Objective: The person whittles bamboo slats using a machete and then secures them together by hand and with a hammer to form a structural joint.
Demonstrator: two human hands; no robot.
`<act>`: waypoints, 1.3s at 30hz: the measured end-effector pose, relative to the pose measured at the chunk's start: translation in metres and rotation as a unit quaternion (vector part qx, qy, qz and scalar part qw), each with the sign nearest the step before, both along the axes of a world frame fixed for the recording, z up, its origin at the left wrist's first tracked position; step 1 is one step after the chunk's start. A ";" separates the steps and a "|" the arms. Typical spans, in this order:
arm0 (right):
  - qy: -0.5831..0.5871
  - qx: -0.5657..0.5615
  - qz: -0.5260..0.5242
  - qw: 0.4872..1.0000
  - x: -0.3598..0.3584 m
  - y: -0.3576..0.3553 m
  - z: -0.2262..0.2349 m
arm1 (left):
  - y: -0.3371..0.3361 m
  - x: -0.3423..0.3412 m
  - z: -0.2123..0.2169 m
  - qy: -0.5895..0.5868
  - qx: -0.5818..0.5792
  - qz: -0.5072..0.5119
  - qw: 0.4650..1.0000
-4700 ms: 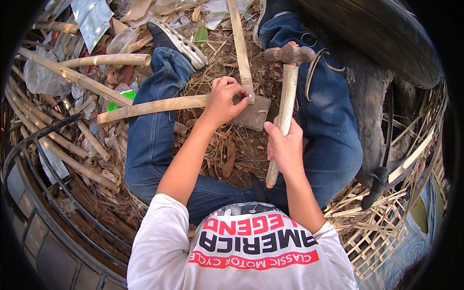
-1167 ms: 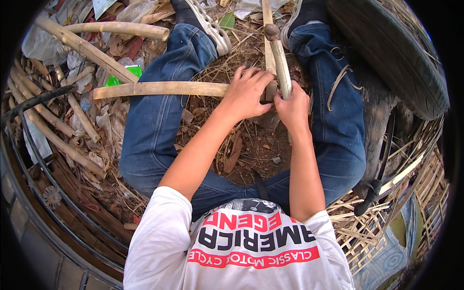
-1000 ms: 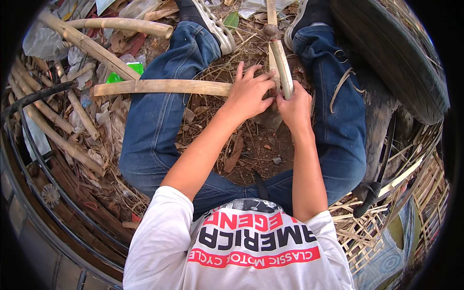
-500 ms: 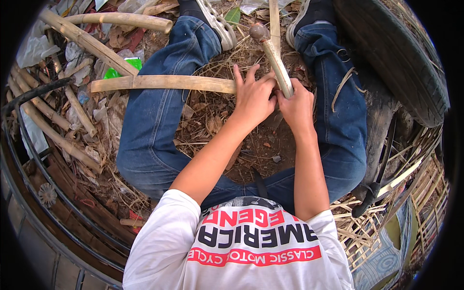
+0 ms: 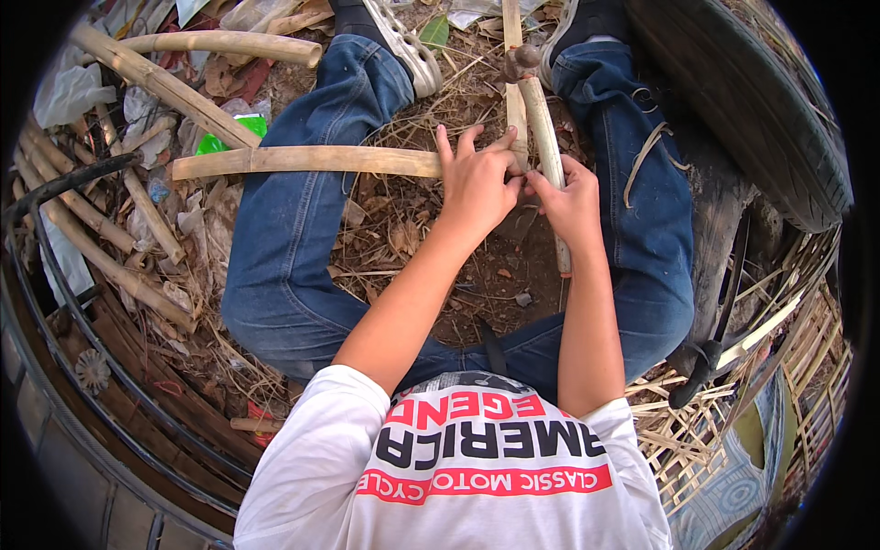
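Observation:
I sit on the ground with my legs in blue jeans [image 5: 293,247] spread apart. My left hand [image 5: 477,179] rests with fingers partly spread on the end of a flat bamboo strip [image 5: 302,162] that lies crosswise over my left thigh. There it meets a second strip [image 5: 511,27] running away from me. My right hand [image 5: 573,202] grips the wooden handle of a hammer [image 5: 543,128], its metal head pointing away between my feet. The two hands touch at the crossing; what the fingertips pinch there is hidden.
A large black tyre [image 5: 761,119] lies at the right. Thick bamboo poles [image 5: 156,82] and litter pile up on the left beside a black hose [image 5: 55,183]. A woven bamboo panel [image 5: 715,440] and a dark-handled tool [image 5: 706,357] lie at the lower right.
My right hand slid up the hammer handle and swung the hammer upright beside the far strip. Both hands came together at the crossing, and my left fingers spread out.

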State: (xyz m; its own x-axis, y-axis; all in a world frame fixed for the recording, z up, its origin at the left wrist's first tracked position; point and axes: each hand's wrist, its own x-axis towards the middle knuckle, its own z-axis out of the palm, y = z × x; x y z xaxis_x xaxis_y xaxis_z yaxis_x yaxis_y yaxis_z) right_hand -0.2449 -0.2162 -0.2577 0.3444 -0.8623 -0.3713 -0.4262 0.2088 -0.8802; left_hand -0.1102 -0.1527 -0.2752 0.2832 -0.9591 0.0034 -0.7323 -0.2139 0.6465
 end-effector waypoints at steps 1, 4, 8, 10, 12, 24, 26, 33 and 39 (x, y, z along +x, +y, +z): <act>-0.001 0.000 0.000 1.000 0.000 -0.001 -0.001 | 0.000 0.000 0.001 0.004 0.002 0.001 1.000; -0.028 0.028 -0.045 0.998 -0.001 -0.004 -0.006 | 0.000 0.001 0.001 0.005 0.002 0.002 1.000; -0.042 0.050 -0.051 0.997 -0.001 -0.002 -0.010 | -0.001 -0.001 0.002 0.011 0.002 0.006 1.000; -0.051 0.065 -0.039 0.996 -0.001 -0.002 -0.011 | -0.001 0.000 0.002 0.006 0.003 0.003 1.000; -0.062 0.066 -0.037 0.995 0.000 -0.003 -0.011 | 0.000 0.000 0.002 0.002 0.004 -0.001 1.000; -0.109 0.082 -0.055 0.989 -0.004 -0.004 -0.014 | -0.007 0.025 0.008 -0.063 -0.004 -0.152 0.986; -0.120 0.089 -0.061 0.987 -0.004 -0.004 -0.016 | -0.008 0.029 0.003 -0.024 -0.049 -0.186 0.981; -0.129 0.100 -0.085 0.983 -0.002 -0.004 -0.016 | -0.007 0.029 0.000 -0.014 -0.048 -0.187 0.981; -0.137 0.099 -0.086 0.982 -0.001 -0.003 -0.019 | -0.005 0.027 -0.002 -0.020 -0.065 -0.168 0.983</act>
